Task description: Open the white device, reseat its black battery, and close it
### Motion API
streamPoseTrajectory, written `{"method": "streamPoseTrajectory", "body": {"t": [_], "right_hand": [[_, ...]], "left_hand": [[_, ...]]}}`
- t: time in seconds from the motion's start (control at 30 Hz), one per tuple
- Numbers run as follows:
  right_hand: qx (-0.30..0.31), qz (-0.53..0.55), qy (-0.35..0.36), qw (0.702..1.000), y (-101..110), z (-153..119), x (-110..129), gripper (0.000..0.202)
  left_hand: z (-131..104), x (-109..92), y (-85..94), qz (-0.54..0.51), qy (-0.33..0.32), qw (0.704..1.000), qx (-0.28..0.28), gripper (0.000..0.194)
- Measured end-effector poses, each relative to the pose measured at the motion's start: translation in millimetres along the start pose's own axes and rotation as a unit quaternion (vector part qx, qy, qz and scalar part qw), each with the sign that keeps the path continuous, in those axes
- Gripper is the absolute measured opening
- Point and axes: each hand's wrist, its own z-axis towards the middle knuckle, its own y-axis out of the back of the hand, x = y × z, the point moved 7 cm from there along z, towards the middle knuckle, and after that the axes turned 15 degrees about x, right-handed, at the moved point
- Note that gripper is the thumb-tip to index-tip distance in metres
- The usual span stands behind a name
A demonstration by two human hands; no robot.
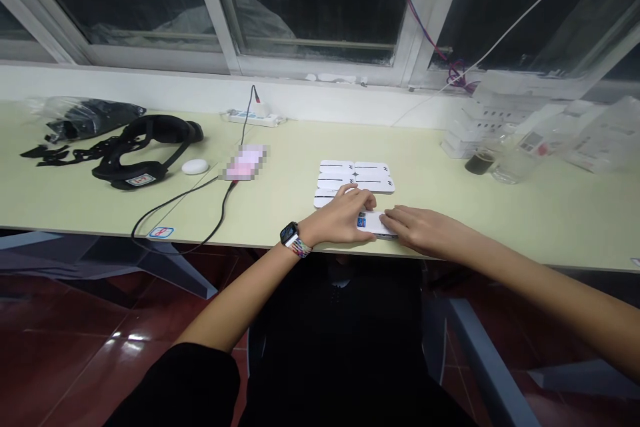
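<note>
A small white box (pixel 377 223) with a blue label lies near the table's front edge, between my two hands. My left hand (pixel 343 217) curves around its left end, thumb at the near side and fingers at the far side. On its right end rest the fingers of my right hand (pixel 420 230), held together. Just beyond, several flat white cards or packets (pixel 373 177) with black lines lie side by side in rows; my left hand partly covers the nearest one.
Left on the table (pixel 565 227) are a black headset (pixel 150 170), a white round case (pixel 195 166), a blurred pink phone (pixel 245 163) with cables and a power strip (pixel 254 118). White baskets (pixel 475 123), a dark-liquid container (pixel 480 161) and plastic bags (pixel 600 133) stand right.
</note>
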Motion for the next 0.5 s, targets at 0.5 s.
{"method": "streamPoseTrajectory", "body": {"t": [0.5], "right_hand": [[-0.2,0.465,-0.266,0.82,-15.1,-42.6,-55.1,0.023]], "left_hand": [[-0.6,-4.3,-0.5,0.031,0.047,0.998,-0.034,0.088]]}}
